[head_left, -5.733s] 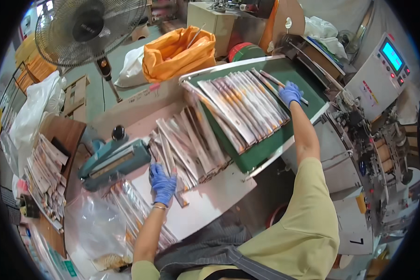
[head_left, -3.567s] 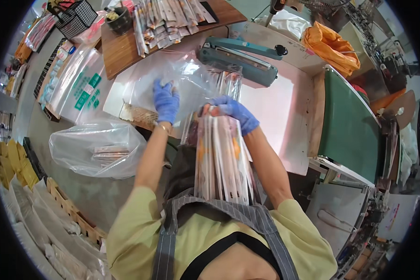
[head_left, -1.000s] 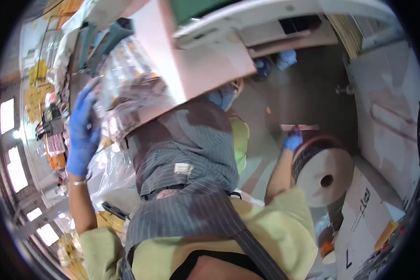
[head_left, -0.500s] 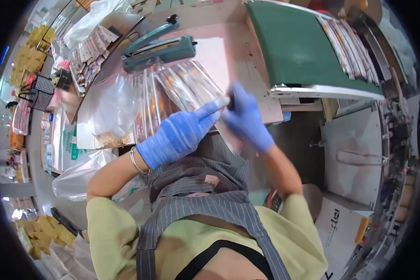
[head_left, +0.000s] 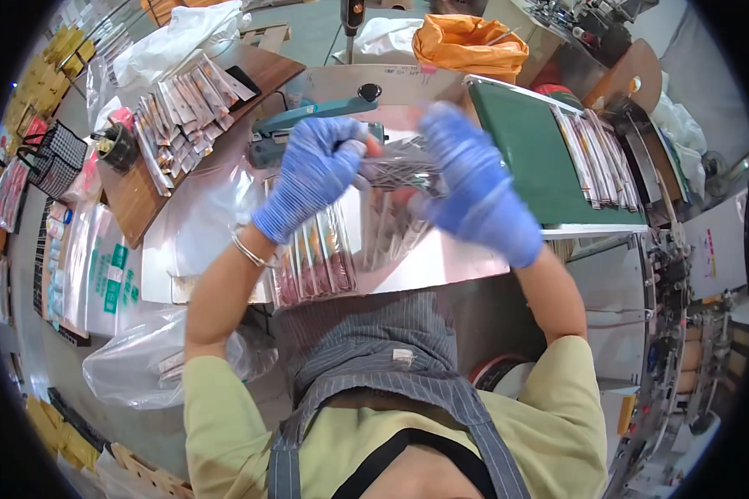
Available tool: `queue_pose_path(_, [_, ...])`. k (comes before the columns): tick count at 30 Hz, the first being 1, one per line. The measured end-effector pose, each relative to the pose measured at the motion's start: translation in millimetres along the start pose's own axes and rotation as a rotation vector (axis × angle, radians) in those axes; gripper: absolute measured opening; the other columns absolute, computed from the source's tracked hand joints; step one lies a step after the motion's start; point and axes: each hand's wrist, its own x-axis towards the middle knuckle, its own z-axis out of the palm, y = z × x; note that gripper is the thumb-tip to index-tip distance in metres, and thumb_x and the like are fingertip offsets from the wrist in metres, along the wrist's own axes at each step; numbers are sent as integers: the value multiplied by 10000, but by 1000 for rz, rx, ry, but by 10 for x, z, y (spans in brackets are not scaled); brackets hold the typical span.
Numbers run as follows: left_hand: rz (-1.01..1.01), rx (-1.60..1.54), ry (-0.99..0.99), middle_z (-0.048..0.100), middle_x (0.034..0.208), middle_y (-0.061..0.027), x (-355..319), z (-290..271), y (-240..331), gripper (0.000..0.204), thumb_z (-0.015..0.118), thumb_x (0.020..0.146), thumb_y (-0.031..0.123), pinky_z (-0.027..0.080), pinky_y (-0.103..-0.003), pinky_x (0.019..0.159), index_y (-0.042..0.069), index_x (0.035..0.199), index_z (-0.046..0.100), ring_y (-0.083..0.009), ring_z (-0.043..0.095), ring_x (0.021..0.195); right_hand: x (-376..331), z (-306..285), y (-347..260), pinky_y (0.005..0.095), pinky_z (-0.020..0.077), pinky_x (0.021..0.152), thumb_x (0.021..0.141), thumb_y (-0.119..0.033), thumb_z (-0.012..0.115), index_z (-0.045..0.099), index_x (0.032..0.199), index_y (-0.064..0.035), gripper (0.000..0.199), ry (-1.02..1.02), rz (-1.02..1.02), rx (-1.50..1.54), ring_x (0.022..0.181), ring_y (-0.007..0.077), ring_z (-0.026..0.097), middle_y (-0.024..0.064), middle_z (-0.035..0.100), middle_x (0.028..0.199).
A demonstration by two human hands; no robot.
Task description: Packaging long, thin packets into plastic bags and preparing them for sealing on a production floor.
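Both raised, left hand (head_left: 314, 172) curled on plastic (head_left: 398, 172), right hand (head_left: 481, 185) slanted inward

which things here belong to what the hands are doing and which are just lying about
Likely part of the work: clear plastic held by the left hand, beside the blurred right hand; wrapped packets on the white table; probably the teal lever device.

Seemingly just lying about: orange sack; checked basket; white sack.

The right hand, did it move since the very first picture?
Yes, leftward: the right hand was over the right part of the green surface; now it's by its left edge.
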Motion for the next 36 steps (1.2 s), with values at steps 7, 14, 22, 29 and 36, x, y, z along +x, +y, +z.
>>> queue_pose_path(7, [89,-217,73,452,1205,-80,-185,432,-1443,824,780,588,150,417,-317,873,42,1265,323,-146,473,1051,65,673,75,361,429,487,704,-138,596,537,727,-60,101,-275,-9,95,487,311,515,120,493,580])
queue_pose_path(14, [-328,-722,109,609,890,-24,477,427,-2071,452,730,630,39,491,-255,711,51,1040,540,-118,581,737,-256,2329,974,341,432,607,851,-218,499,542,845,-52,171,-115,835,201,644,274,544,148,549,695])
queue_pose_path(22, [-560,-390,148,602,929,-31,304,-1192,-2338,423,709,676,184,434,-233,792,8,1032,566,-92,553,858,-420,2414,918,215,398,584,799,-125,559,584,793,-13,115,-71,1064,856,628,86,487,22,557,700])
queue_pose_path(29, [-538,-324,110,611,918,-29,127,-1372,-2187,408,694,693,194,442,-248,801,3,1034,578,-121,575,841,-959,2690,1006,200,429,658,828,-148,584,634,934,-40,159,82,1202,987,710,63,535,17,621,807])
queue_pose_path(36, [-478,-363,157,618,892,-44,112,-1281,-2230,398,737,656,201,451,-253,766,4,974,602,-123,579,799,-1038,2699,901,218,410,597,804,-141,592,590,1004,-26,230,192,1192,965,631,112,504,16,579,731])
